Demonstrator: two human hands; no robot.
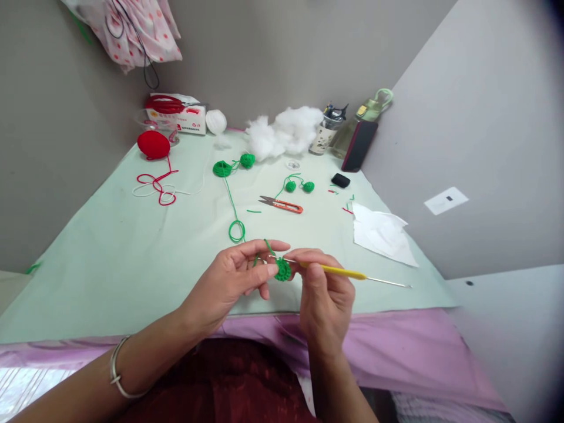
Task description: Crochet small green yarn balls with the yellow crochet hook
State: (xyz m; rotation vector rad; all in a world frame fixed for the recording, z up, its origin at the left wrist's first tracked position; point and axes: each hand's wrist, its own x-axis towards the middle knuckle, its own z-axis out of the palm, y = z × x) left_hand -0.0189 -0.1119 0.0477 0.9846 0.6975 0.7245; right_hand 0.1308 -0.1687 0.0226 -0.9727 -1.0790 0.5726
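Note:
My left hand (238, 273) pinches a small round green crochet piece (282, 270) between thumb and fingers, with green yarn passing over its raised index finger. In my right hand (328, 288) is a crochet hook with a yellow handle (343, 271), gripped like a pen. The hook's thin metal tip reaches to the upper edge of the green piece; whether it sits inside a stitch is too small to tell. From the left hand the green yarn runs through a loose loop (237, 231) on the table up to a green yarn ball (222, 169).
Orange thread snips (286, 205) lie beyond my hands, near two small green crocheted balls (291, 186). White stuffing (286, 132), a pen cup (325, 134) and a leaning phone (360, 145) stand at the back. Red yarn (154, 145) sits left, torn white paper (383, 232) right.

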